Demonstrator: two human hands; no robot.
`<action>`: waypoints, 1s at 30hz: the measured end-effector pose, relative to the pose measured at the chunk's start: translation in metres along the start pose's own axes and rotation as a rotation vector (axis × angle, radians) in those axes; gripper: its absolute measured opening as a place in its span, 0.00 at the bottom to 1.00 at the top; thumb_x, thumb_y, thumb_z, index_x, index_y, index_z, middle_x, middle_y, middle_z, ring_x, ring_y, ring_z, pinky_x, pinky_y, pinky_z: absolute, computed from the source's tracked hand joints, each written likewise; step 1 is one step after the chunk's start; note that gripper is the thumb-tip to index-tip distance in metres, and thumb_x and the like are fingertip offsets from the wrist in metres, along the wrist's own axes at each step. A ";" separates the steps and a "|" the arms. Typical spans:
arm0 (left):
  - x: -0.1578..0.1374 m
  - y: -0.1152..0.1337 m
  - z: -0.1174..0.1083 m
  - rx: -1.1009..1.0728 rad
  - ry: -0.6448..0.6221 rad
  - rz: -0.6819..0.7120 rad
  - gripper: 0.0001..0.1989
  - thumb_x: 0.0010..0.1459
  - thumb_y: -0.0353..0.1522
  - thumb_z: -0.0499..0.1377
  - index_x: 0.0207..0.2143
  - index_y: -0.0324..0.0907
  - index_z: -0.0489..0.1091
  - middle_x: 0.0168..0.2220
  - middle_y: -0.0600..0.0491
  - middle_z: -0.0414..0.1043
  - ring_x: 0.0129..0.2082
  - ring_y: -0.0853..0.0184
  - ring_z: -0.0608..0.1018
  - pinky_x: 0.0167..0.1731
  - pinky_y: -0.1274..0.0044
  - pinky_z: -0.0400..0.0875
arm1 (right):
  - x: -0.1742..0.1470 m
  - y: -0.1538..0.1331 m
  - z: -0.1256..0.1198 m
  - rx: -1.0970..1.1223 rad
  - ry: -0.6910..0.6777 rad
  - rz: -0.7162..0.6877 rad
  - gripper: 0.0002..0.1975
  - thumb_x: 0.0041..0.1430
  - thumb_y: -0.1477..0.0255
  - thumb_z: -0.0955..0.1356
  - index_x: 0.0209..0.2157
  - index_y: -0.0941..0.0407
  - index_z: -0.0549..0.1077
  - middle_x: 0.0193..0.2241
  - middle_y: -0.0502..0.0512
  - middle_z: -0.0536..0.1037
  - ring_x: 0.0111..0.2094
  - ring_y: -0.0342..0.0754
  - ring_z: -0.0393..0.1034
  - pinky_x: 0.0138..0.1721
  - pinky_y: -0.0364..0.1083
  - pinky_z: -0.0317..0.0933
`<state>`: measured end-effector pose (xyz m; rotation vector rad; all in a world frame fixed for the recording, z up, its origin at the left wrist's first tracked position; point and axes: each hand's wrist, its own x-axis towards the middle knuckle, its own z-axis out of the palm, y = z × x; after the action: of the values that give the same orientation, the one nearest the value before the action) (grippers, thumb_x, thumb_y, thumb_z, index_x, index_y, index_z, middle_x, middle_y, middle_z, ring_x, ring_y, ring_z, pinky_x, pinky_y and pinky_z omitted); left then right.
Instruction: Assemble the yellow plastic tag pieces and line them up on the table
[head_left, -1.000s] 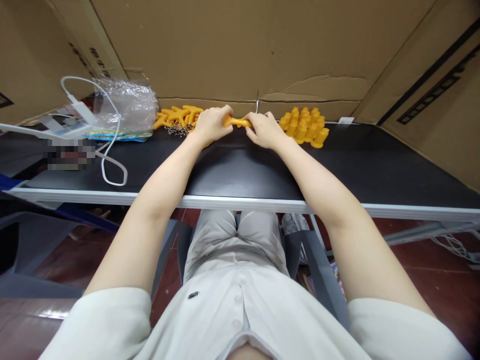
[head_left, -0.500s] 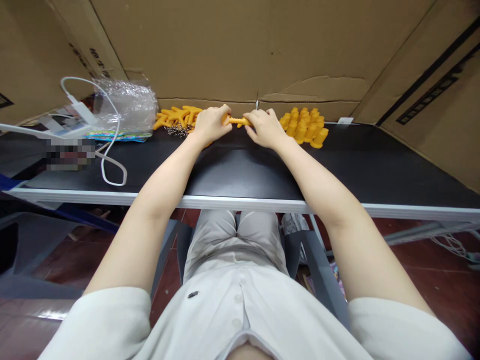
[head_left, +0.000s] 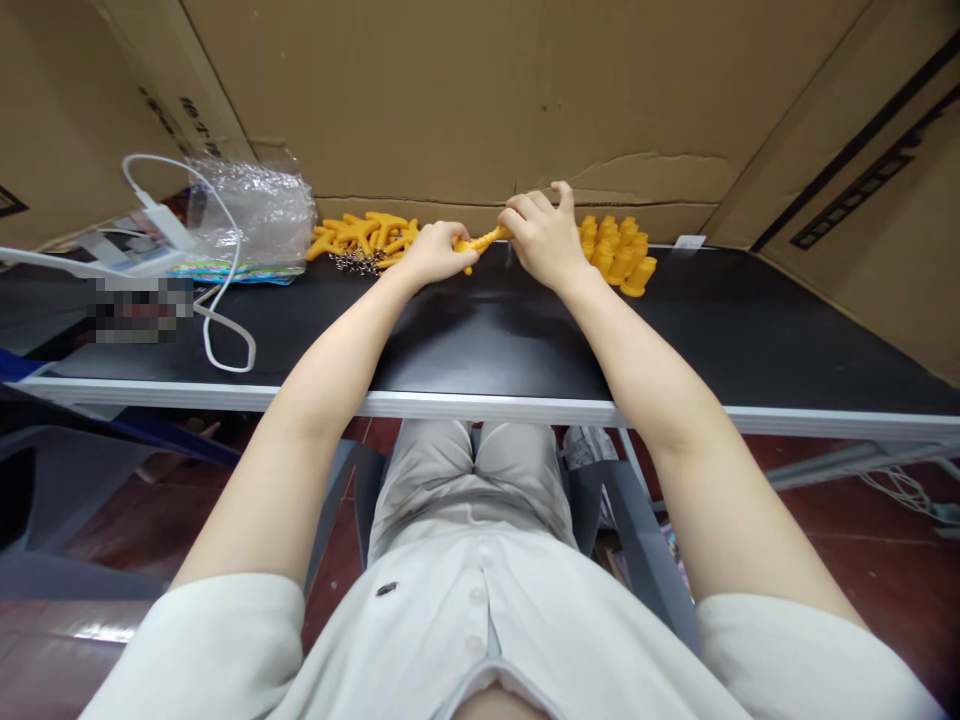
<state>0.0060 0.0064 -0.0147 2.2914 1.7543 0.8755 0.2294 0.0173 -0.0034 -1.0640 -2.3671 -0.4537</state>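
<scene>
A thin, ridged yellow plastic piece [head_left: 486, 240] stretches between my two hands above the back of the table, slanting up to the right. My left hand [head_left: 436, 254] pinches its left end, and a small stub pokes out below the fingertips. At the other end, my right hand [head_left: 547, 240] is closed on the piece with one finger raised; the end itself is hidden in the grip. Beside my left hand lies a pile of branched yellow plastic pieces [head_left: 360, 232] with small metal chains [head_left: 355, 262]. Yellow flared cylinders [head_left: 621, 264] stand in a group right of my right hand.
Clear plastic wrap [head_left: 259, 205] sits at the left over a colourful flat packet [head_left: 262, 272]. A white cable [head_left: 229, 362] loops across the black tabletop [head_left: 487, 350] there. Cardboard walls [head_left: 450, 100] enclose the back and sides. A small white tag [head_left: 690, 241] lies behind the cylinders.
My right hand has risen and turned, with a finger lifted. My left hand has shifted right and slightly down, uncovering more of the pile. The held piece has gone from level to slanted.
</scene>
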 end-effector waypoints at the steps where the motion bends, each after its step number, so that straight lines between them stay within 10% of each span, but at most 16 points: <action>1: -0.001 0.002 -0.001 -0.058 -0.054 -0.025 0.11 0.63 0.40 0.65 0.43 0.44 0.80 0.34 0.49 0.80 0.43 0.53 0.85 0.50 0.63 0.82 | 0.000 0.001 0.001 0.004 0.006 -0.007 0.26 0.80 0.71 0.53 0.58 0.53 0.80 0.63 0.64 0.80 0.68 0.67 0.69 0.75 0.76 0.42; 10: -0.017 0.021 -0.019 -0.307 -0.382 -0.116 0.12 0.63 0.41 0.61 0.36 0.45 0.81 0.20 0.54 0.65 0.27 0.58 0.80 0.37 0.61 0.82 | 0.000 0.008 -0.009 0.037 0.118 0.162 0.18 0.79 0.70 0.58 0.55 0.56 0.78 0.63 0.70 0.78 0.67 0.69 0.68 0.72 0.74 0.49; 17: -0.007 0.005 -0.012 -0.282 -0.172 -0.133 0.17 0.68 0.42 0.59 0.47 0.44 0.83 0.25 0.53 0.67 0.31 0.58 0.81 0.37 0.63 0.83 | 0.002 0.054 0.006 0.137 0.137 0.407 0.15 0.76 0.57 0.71 0.46 0.55 0.75 0.51 0.74 0.81 0.59 0.68 0.70 0.65 0.70 0.59; 30: 0.024 -0.061 -0.025 -0.374 0.325 -0.373 0.19 0.75 0.44 0.61 0.59 0.43 0.73 0.42 0.53 0.78 0.48 0.65 0.78 0.41 0.73 0.77 | -0.008 0.091 0.026 0.052 -0.170 0.621 0.22 0.61 0.67 0.81 0.21 0.64 0.76 0.39 0.79 0.86 0.51 0.63 0.85 0.50 0.56 0.70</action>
<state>-0.0550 0.0418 -0.0116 1.5935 1.8540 1.4077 0.2955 0.0827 -0.0205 -1.7750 -2.0144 -0.0736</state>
